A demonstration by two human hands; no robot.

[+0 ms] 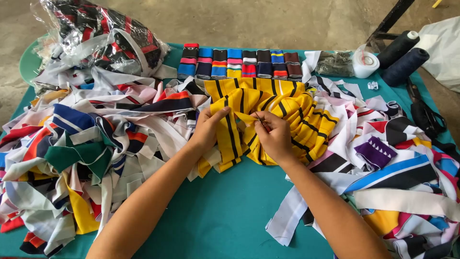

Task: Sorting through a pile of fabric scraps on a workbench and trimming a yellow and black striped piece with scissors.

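Note:
My left hand (208,128) pinches the edge of a yellow fabric strip with black stripes (229,139), one of a heap of yellow striped strips (287,108) in the middle of the teal table (225,211). My right hand (274,136) grips the same strip just to the right, fingers closed, with a small thin tool at the fingertips whose kind I cannot tell. The two hands are a few centimetres apart.
Piles of mixed coloured strips lie left (72,153) and right (407,172). A row of folded striped bands (239,64) sits at the back, with a plastic bag of fabric (105,36) back left, two dark thread cones (402,57), a white tape roll (365,64) and black scissors (426,117).

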